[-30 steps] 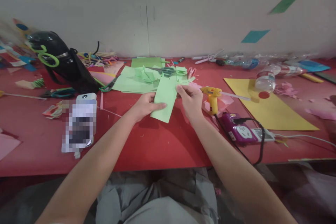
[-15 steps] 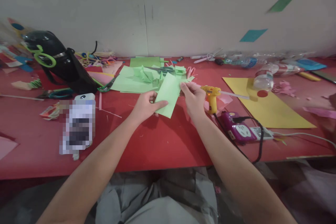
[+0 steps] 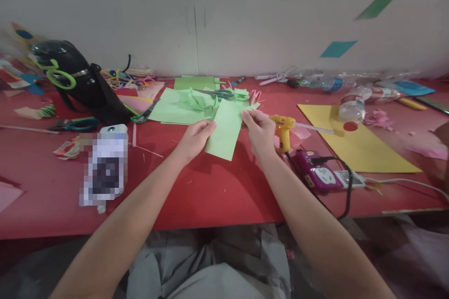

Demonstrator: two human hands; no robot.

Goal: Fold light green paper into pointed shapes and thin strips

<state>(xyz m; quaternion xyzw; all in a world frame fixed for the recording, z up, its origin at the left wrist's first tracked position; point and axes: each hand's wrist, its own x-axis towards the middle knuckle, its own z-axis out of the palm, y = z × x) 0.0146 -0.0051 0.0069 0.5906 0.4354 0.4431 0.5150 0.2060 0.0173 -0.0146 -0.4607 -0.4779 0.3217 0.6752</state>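
A light green paper strip is held between both hands above the red table. My left hand pinches its left edge with fingers closed on it. My right hand grips the strip's upper right corner, fingers curled. Behind the strip lies a pile of green paper sheets and cut green pieces with grey scissors resting on top.
A yellow glue gun stands just right of my right hand, beside a purple power strip with cables. A yellow sheet and a plastic bottle lie farther right. A black bag and a white phone-like device sit at left.
The green strip has been turned slightly and shifted right. My left thumb slid from the strip's face up to its left edge; my right hand stays at the top corner.
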